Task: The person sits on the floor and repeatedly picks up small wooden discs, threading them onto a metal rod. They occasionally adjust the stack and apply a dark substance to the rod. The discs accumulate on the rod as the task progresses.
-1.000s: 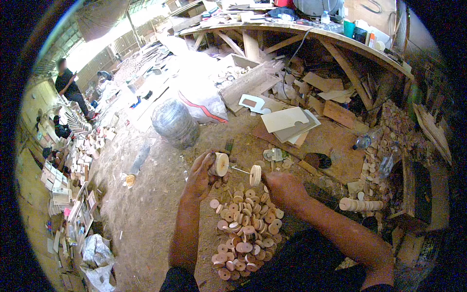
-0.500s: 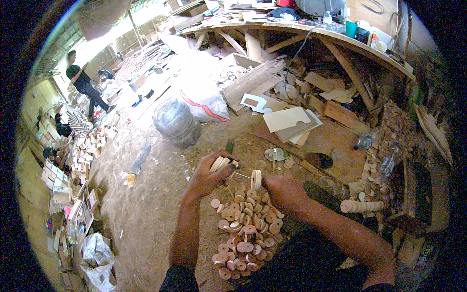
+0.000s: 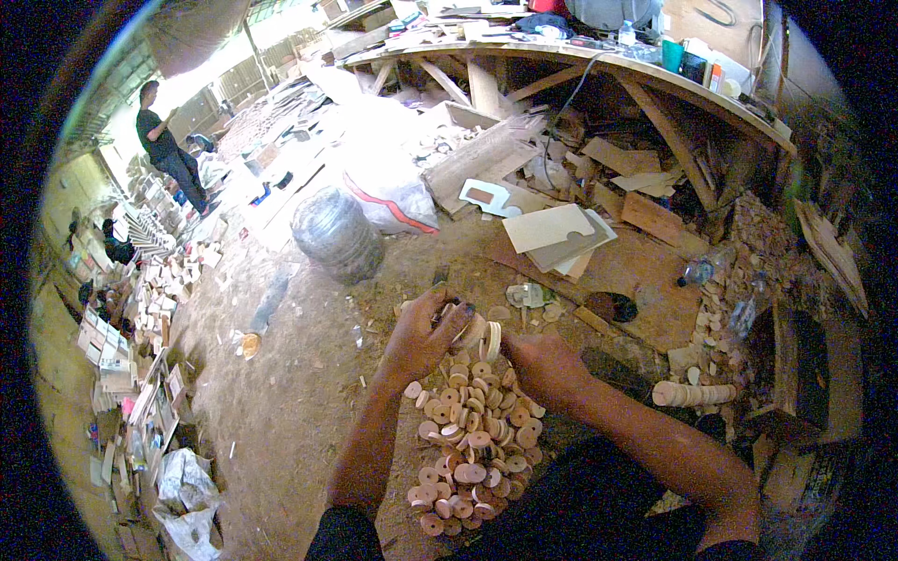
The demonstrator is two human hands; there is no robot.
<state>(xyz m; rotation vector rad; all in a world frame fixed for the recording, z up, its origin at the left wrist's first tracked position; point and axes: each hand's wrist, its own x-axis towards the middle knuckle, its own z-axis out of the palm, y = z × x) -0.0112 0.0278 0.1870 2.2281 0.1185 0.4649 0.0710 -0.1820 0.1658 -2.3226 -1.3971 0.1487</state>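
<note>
My left hand [image 3: 421, 338] is closed round a few round wooden discs [image 3: 470, 332]; its fingers hide part of them. Right beside these, upright wooden discs [image 3: 490, 342] with pale edges stand against the fingers of my right hand [image 3: 547, 371]. That hand is closed on a thin rod, which the discs and fingers now hide. Both hands are close together above a heap of wooden discs [image 3: 479, 438], many with a small hole in the middle.
A row of stacked discs [image 3: 694, 394] lies to the right. Ahead stand a plastic-wrapped bundle [image 3: 339, 236] and a white sack [image 3: 398, 210]. Flat boards [image 3: 559, 234] lie before a cluttered workbench [image 3: 524, 49]. Wood offcuts [image 3: 168, 290] line the left, where a person [image 3: 170, 150] stands.
My left hand has moved right with its discs, closing the gap to the discs at my right hand. The thin rod between them is now covered. The distant person stands more upright.
</note>
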